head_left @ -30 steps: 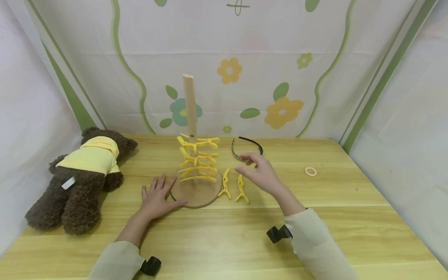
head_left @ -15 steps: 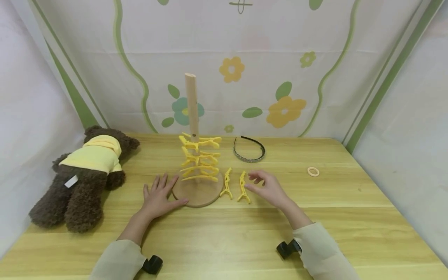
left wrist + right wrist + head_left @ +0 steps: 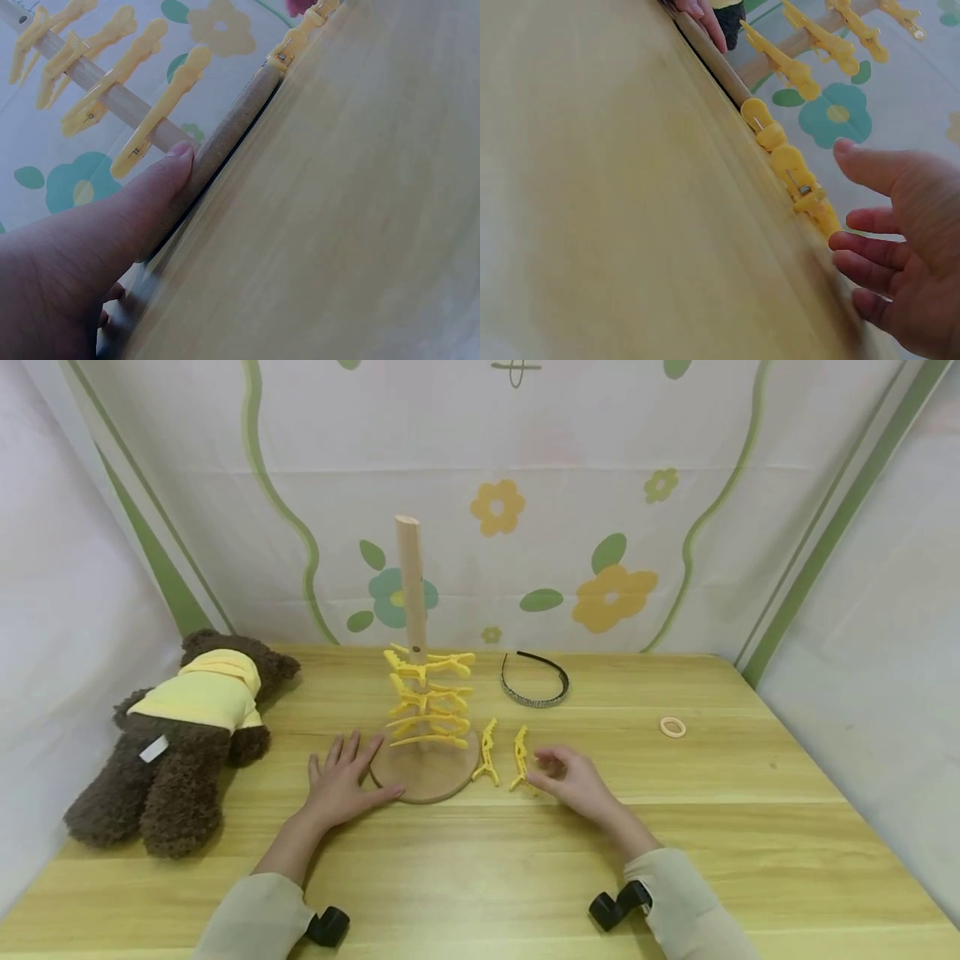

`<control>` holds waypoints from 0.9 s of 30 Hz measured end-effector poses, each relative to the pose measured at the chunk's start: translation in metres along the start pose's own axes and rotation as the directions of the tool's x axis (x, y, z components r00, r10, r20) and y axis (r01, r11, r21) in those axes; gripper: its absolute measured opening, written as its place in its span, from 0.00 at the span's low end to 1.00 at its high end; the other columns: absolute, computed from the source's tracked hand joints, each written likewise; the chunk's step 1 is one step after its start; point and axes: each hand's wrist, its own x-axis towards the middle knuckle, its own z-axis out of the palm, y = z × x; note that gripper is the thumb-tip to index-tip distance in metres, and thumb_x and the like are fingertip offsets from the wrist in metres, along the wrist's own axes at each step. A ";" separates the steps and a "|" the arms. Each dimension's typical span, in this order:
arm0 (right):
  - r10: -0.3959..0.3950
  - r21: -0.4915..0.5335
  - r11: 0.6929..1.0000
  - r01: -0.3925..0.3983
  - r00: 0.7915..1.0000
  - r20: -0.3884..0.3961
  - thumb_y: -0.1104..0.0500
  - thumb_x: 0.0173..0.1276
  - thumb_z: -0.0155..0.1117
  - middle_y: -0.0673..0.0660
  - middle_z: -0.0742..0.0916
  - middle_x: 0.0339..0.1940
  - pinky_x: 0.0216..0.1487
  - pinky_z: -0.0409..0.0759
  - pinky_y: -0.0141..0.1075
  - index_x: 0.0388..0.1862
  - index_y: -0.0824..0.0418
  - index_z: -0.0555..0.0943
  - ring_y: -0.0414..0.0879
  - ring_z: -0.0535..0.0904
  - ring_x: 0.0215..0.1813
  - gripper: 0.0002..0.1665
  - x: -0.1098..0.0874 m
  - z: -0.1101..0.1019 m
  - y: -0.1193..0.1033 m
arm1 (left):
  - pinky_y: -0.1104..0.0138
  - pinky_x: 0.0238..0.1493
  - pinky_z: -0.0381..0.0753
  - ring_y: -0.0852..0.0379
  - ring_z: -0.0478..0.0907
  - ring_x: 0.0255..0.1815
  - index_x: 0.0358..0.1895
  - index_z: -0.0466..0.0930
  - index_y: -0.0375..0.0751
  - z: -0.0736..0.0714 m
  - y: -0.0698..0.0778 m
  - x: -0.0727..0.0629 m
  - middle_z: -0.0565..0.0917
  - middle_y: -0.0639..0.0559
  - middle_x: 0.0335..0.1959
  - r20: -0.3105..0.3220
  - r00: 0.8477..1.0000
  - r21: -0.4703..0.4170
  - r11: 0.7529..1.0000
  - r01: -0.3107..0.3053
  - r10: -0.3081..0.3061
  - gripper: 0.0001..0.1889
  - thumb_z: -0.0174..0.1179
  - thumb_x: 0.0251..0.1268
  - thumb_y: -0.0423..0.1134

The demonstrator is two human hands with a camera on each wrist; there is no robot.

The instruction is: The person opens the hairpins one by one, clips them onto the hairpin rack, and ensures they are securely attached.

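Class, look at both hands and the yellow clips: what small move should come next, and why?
Probably the right hand should pinch the rightmost yellow clip: it is right beside that clip, relaxed and holding nothing. The left hand touches the round base, which may help steady it.

Brown plush bear [image 3: 183, 743], studded black headband [image 3: 534, 702], pale ring [image 3: 672, 736] before a flowered backdrop [image 3: 450, 427].

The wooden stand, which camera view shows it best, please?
The head view: there the wooden stand appears from its round base to the top of its post. The left wrist view cuts off the post's top and shows the base edge-on; the right wrist view does the same.
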 end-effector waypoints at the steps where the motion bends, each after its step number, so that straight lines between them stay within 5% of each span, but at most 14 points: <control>1: -0.002 -0.009 1.000 0.002 1.000 -0.002 0.53 0.50 0.67 0.56 0.79 0.36 0.37 0.73 0.37 0.44 0.68 0.75 0.45 0.74 0.35 0.26 -0.001 0.001 0.002 | 0.37 0.50 0.29 0.35 0.37 0.63 0.66 0.51 0.49 0.000 0.000 0.000 0.47 0.35 0.65 0.000 1.000 -0.002 1.000 -0.002 0.002 0.47 0.50 0.43 0.70; 9: -0.014 -0.071 0.997 0.014 1.000 -0.004 0.52 0.49 0.68 0.51 0.75 0.27 0.28 0.68 0.32 0.32 0.61 0.77 0.43 0.67 0.28 0.16 -0.004 0.008 0.008 | 0.37 0.49 0.29 0.34 0.38 0.63 0.66 0.52 0.48 0.000 -0.001 -0.002 0.47 0.34 0.65 -0.010 1.000 0.013 1.000 -0.007 0.007 0.47 0.50 0.43 0.70; 17: -0.026 -0.111 0.994 0.020 0.998 -0.056 0.64 0.56 0.61 0.49 0.74 0.22 0.23 0.67 0.30 0.31 0.63 0.77 0.40 0.67 0.23 0.04 -0.005 0.009 0.009 | 0.37 0.49 0.29 0.34 0.38 0.63 0.66 0.51 0.49 0.000 -0.002 -0.003 0.48 0.34 0.64 -0.015 1.000 -0.005 1.000 -0.015 0.015 0.47 0.51 0.43 0.70; 23: 0.005 -0.123 0.992 -0.017 0.995 -0.100 0.68 0.56 0.60 0.49 0.74 0.22 0.23 0.67 0.31 0.30 0.64 0.78 0.41 0.67 0.23 0.02 -0.005 0.006 0.010 | 0.37 0.49 0.29 0.34 0.38 0.63 0.66 0.51 0.48 0.000 -0.002 -0.003 0.47 0.33 0.64 -0.018 1.000 -0.011 1.000 -0.014 0.014 0.47 0.51 0.43 0.69; 27: 0.040 -0.141 0.988 -0.060 0.989 -0.140 0.59 0.55 0.63 0.50 0.75 0.24 0.26 0.68 0.32 0.31 0.63 0.78 0.41 0.68 0.26 0.08 -0.005 0.007 0.009 | 0.37 0.49 0.29 0.34 0.38 0.63 0.66 0.51 0.49 0.001 -0.002 -0.003 0.48 0.34 0.64 -0.021 1.000 -0.008 1.000 -0.018 0.018 0.47 0.51 0.43 0.69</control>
